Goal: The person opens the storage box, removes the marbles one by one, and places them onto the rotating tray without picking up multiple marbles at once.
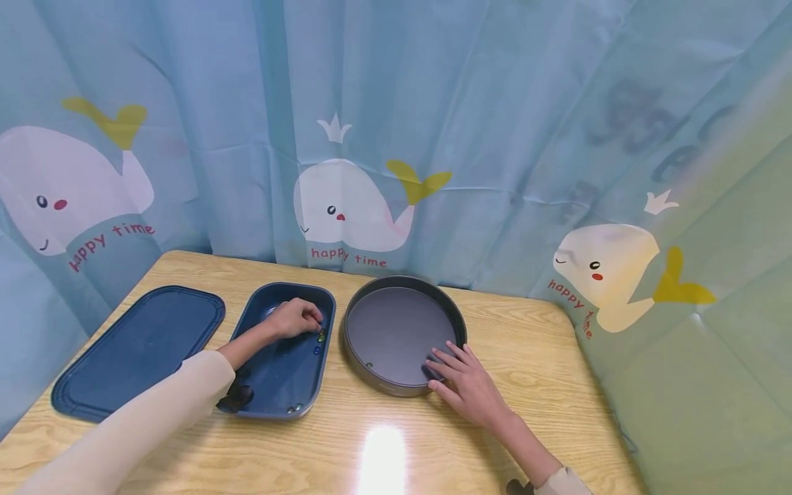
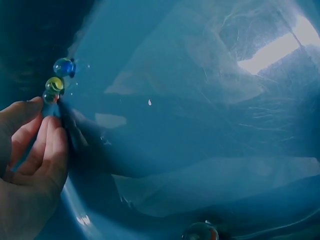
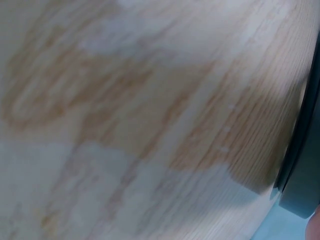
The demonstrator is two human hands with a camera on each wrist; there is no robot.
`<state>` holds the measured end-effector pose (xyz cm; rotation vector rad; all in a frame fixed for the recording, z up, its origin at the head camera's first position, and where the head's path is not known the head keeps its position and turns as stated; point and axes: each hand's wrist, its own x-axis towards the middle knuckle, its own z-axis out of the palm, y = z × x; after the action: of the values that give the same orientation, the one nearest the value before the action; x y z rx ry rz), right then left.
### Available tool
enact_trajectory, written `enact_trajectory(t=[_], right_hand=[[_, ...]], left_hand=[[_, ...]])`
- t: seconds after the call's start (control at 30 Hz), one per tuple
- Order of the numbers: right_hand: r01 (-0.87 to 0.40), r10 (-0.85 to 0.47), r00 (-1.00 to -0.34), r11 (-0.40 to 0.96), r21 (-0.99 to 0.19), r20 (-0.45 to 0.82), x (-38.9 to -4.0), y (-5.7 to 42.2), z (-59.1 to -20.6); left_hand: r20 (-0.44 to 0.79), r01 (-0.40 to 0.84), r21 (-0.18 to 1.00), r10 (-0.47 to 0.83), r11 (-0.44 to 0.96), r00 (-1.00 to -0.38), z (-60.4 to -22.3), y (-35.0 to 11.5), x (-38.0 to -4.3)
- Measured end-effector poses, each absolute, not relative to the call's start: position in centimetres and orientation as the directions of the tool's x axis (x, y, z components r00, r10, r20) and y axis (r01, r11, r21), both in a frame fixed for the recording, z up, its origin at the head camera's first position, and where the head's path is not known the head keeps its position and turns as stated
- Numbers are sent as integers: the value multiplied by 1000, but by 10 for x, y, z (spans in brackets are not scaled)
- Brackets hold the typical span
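Note:
My left hand [image 1: 297,318] reaches down inside a dark blue rectangular container [image 1: 281,385], fingers bent. In the left wrist view, its thumb and fingertips are right at a clear marble [image 2: 51,96], with a gap between thumb and fingers. That marble sits in a row with a yellow-green marble [image 2: 55,84] and a blue marble [image 2: 64,67] along the container's wall. A clear marble with a red streak [image 2: 200,231] lies apart from them. My right hand [image 1: 473,392] has its fingers spread over the near right rim of a round grey pan [image 1: 399,330]. One small greenish marble [image 1: 369,365] lies in the pan.
A dark blue lid [image 1: 142,347] lies flat on the wooden table [image 1: 520,337], left of the container. More marbles [image 1: 294,408] lie at the container's near end. A blue curtain [image 1: 482,137] with whale prints hangs behind the table and along its right side.

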<state>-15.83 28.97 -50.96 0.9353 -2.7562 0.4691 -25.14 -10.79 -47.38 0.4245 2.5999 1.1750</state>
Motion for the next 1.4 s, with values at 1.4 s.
enact_trajectory(t=[1.4], right_hand=[[-640, -570, -763, 732, -234, 306, -159, 291, -510]], left_hand=[[-3, 204, 754, 313, 624, -950, -463, -107, -255]])
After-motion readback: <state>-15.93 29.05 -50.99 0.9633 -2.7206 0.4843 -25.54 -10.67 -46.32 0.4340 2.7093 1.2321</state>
